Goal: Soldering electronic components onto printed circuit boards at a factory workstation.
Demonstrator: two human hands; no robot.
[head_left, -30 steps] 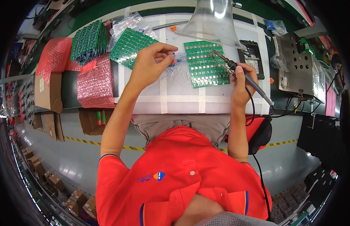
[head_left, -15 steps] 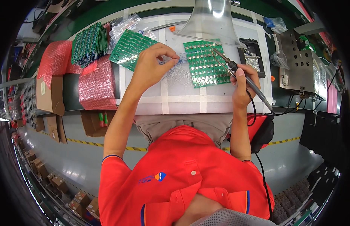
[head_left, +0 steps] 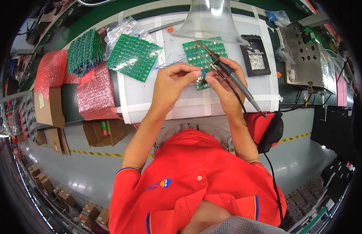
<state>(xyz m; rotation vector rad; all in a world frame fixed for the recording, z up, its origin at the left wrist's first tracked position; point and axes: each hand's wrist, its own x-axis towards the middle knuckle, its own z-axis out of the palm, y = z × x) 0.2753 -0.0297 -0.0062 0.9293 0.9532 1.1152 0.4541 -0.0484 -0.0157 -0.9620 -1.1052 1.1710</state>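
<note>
My left hand is closed in a pinch on a thin blue wire, of which only a small bit shows at the fingertips. My right hand grips a soldering iron with a dark handle, its tip pointing up and left. The right thumb comes close to the blue wire too; whether it touches cannot be made out. Beneath both hands lies a green circuit board panel with rows of small metal parts, partly covered by them. Loose blue and white wires lie left of it, partly behind my left hand.
A second green panel lies to the left, beside a stack of wired boards and pink bubble wrap. A clear hood overhangs the far side. To the right are a black tray of small parts and a metal box.
My left hand has moved right and nearer, away from the loose wires. My right hand has shifted left with the soldering iron, so both hands now meet over the board.
</note>
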